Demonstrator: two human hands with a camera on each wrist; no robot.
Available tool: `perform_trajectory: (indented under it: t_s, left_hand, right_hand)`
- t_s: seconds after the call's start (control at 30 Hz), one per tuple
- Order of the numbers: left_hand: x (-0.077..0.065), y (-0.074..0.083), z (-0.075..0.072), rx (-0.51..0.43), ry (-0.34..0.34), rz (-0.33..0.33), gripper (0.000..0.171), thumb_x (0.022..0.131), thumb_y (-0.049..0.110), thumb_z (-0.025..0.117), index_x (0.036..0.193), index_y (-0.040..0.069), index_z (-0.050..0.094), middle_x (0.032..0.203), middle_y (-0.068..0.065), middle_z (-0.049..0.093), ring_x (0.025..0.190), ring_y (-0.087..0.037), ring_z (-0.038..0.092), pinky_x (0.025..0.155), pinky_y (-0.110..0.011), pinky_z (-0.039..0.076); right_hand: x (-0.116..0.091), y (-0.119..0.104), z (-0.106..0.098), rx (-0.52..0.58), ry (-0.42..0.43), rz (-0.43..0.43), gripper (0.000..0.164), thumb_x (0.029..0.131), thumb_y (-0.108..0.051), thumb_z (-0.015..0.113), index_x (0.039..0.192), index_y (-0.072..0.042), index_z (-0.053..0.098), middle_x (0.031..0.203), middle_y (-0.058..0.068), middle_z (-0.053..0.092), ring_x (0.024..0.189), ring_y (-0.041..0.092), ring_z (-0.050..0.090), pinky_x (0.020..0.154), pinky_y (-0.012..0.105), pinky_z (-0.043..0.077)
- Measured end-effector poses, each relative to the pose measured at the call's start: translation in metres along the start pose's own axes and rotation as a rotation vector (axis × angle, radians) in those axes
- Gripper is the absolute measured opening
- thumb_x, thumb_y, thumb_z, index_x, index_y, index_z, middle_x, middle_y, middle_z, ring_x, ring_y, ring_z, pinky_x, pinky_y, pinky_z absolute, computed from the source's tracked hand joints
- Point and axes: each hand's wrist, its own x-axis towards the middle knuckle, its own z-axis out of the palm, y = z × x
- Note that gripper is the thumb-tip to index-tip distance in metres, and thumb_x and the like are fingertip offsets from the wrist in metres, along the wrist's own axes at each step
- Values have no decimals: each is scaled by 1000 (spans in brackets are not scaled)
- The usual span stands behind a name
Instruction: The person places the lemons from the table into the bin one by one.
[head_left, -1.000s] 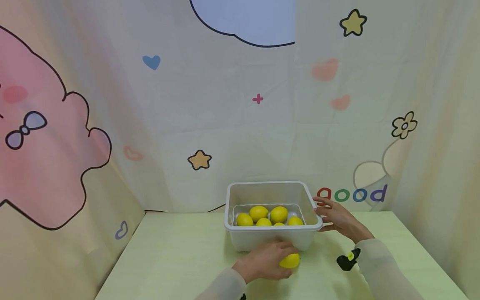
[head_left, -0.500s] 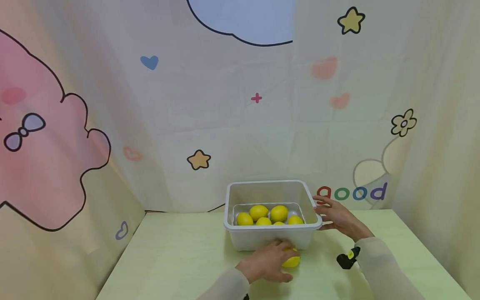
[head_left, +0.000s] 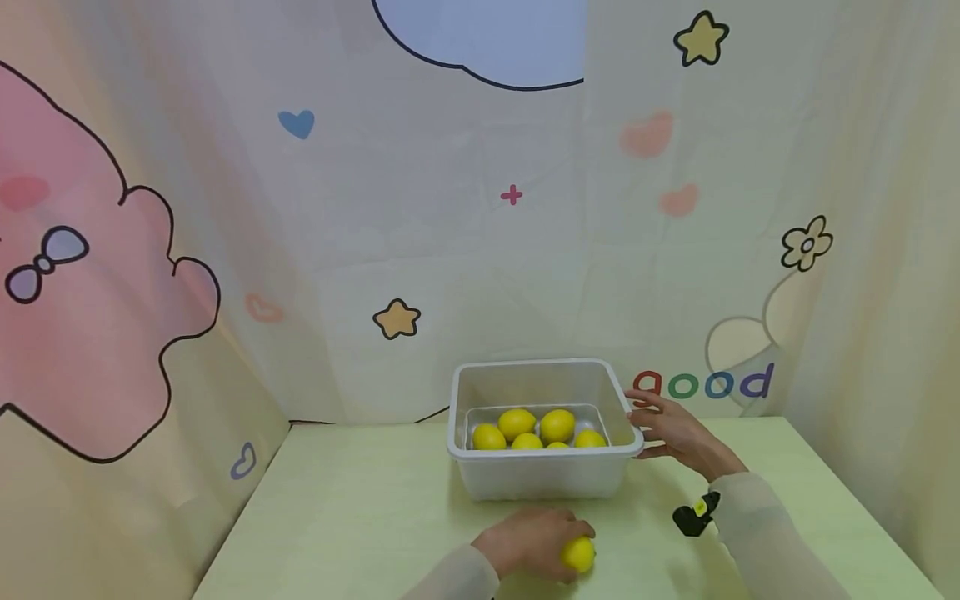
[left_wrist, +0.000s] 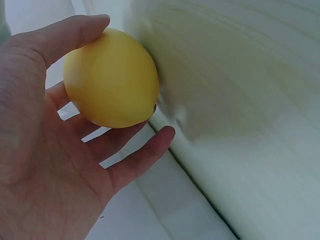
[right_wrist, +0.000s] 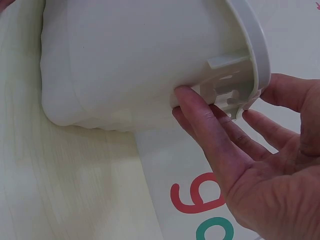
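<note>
A white plastic bin [head_left: 540, 477] stands at the back of the table with several yellow lemons [head_left: 558, 425] inside. In front of it, my left hand [head_left: 531, 540] holds another lemon [head_left: 577, 553]. The left wrist view shows the thumb over the top of this lemon [left_wrist: 112, 77] and fingers beneath, the little finger apart from it. Whether the lemon touches the table is unclear. At the bin's right end, my right hand [head_left: 681, 435] holds the rim. In the right wrist view, the thumb lies at the rim and the fingers [right_wrist: 200, 112] reach below it against the outer wall.
The pale green-yellow table [head_left: 360, 508] extends to both sides of the bin. Right behind stands a cloth backdrop [head_left: 450, 233] with printed stars and hearts, close to the bin's back. A black wrist camera [head_left: 696, 513] sits on the right sleeve.
My left hand's fingers spread on the lemon, then closed round it again. Hand and lemon have moved toward me, away from the bin's front wall. The right hand stays at the rim.
</note>
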Motion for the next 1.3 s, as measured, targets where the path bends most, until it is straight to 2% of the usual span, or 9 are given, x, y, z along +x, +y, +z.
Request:
perform_trajectory:
  t_s: [0.37, 0.63, 0.77, 0.93, 1.03, 1.3]
  left_hand:
    - [-3, 6, -3, -39, -60, -7, 43, 77, 37, 72, 115, 39, 51, 93, 21, 54, 77, 0, 48, 69, -16, 42]
    - [-5, 8, -3, 34, -59, 18, 49, 76, 30, 73, 119, 43, 53, 101, 21, 56, 82, 0, 47, 75, -18, 45]
    - [-6, 8, -3, 39, -72, 5, 48, 75, 28, 73, 117, 43, 53, 100, 21, 55, 81, -1, 47, 74, -19, 45]
    - [-7, 8, -5, 23, -84, -1, 46, 76, 28, 72, 116, 42, 53, 98, 20, 54, 80, -1, 47, 72, -19, 44]
    - [-9, 6, -6, 31, -72, -1, 46, 77, 29, 72, 116, 41, 53, 97, 19, 53, 80, -1, 46, 74, -17, 44]
    - [-16, -2, -12, 123, 32, 43, 49, 74, 30, 75, 117, 39, 54, 95, 17, 53, 77, 0, 46, 74, -13, 43]
  right_hand:
    - [1, -3, 1, -3, 1, 11, 63, 95, -27, 50, 149, -17, 20, 148, 24, 29, 113, 41, 56, 79, 42, 57]
    - [0, -3, 3, -15, 10, 15, 66, 94, -29, 52, 149, -18, 19, 149, 22, 28, 113, 40, 56, 81, 41, 57]
    - [1, -3, 4, -15, 9, 14, 66, 94, -30, 52, 149, -19, 19, 149, 22, 28, 117, 43, 53, 81, 41, 56]
    - [0, -4, 4, -12, 11, 11, 64, 94, -29, 51, 149, -18, 20, 148, 23, 28, 114, 41, 56, 80, 42, 57]
    - [-1, -4, 4, -9, 13, 10, 64, 94, -28, 51, 149, -18, 20, 147, 23, 28, 114, 41, 56, 79, 42, 57]
    - [-4, -5, 5, -13, 18, 11, 65, 94, -29, 51, 149, -17, 19, 147, 23, 28, 115, 43, 55, 80, 43, 57]
